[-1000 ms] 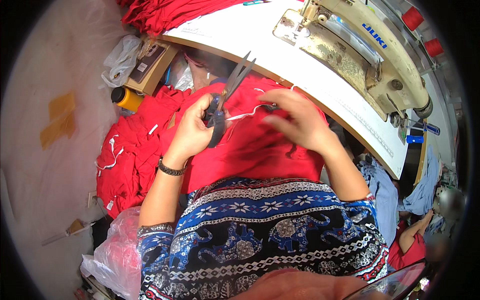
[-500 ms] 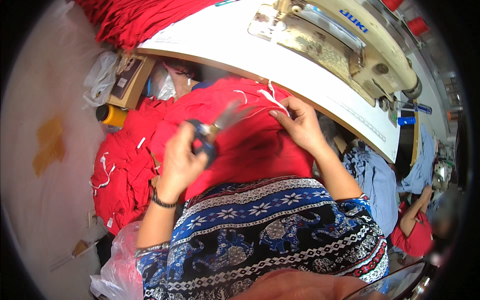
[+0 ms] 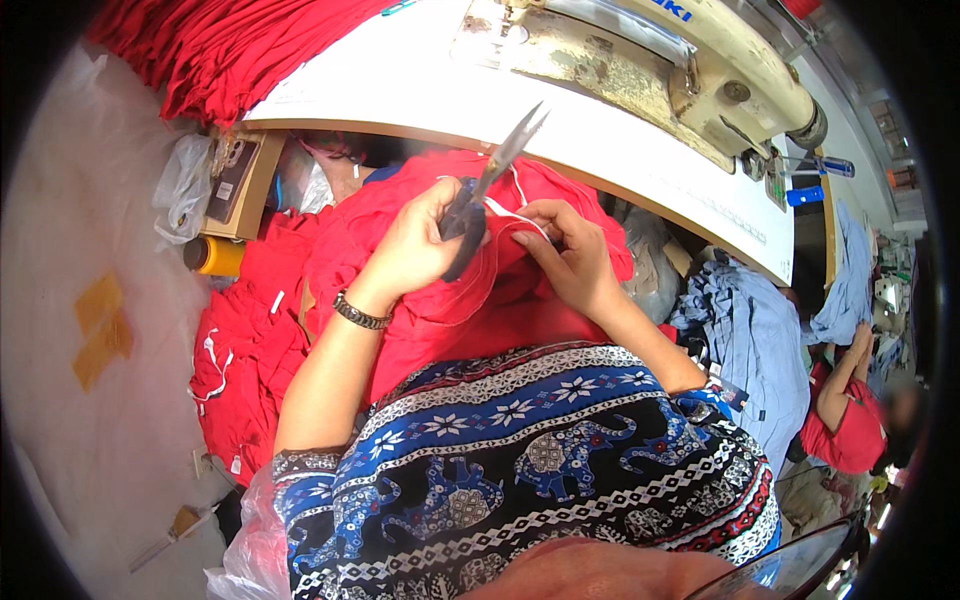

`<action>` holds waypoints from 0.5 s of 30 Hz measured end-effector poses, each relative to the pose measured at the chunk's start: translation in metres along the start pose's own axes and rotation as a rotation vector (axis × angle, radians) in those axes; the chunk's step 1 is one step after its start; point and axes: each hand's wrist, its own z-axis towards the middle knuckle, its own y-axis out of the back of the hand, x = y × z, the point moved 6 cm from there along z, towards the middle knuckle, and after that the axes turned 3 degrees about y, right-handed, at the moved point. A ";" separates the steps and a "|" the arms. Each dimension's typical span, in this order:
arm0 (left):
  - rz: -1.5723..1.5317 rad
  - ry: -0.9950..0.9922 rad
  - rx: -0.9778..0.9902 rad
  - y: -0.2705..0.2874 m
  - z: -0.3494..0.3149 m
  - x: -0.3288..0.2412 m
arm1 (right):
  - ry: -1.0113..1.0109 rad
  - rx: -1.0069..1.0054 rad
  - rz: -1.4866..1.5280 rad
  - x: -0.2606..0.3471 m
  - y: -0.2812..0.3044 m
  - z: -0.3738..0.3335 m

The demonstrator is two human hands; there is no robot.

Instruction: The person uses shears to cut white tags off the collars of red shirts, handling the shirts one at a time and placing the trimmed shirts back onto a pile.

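Note:
Dark-handled scissors (image 3: 505,160) are gripped in my left hand (image 3: 415,248), blades pointing up and slightly right over the table edge. The two blade tips stand slightly apart. My right hand (image 3: 575,262) pinches the edge of a red garment (image 3: 395,325) together with a narrow white tape (image 3: 508,214) between thumb and fingers. The garment is bunched across my lap and against the table's front edge. A loose thin thread hangs down between my hands. My left fingertips, close to the white tape, are partly hidden behind the scissor handles.
A sewing machine (image 3: 600,60) stands on the white table (image 3: 400,75), with piled red fabric (image 3: 230,50) at far left. More red garments (image 3: 245,390) lie low on the left, blue-grey cloth (image 3: 745,330) on the right. Another person (image 3: 845,415) sits at far right.
My left hand has moved up and right, bringing the scissors close to my right hand. The blades now point more steeply upward. My right hand still pinches the garment edge.

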 end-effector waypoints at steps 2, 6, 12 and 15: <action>0.175 -0.185 -0.235 -0.001 -0.003 -0.015 | 0.074 -0.052 -0.092 0.006 0.003 0.003; 0.517 -0.414 -0.590 -0.004 -0.031 -0.044 | 0.372 -0.172 -0.240 0.026 0.004 0.011; 0.093 -0.294 -0.403 -0.028 -0.041 -0.012 | -0.045 -0.044 0.440 -0.008 -0.029 0.009; -0.330 -0.204 -0.370 -0.021 -0.041 0.007 | -0.151 0.014 0.542 -0.016 -0.037 0.005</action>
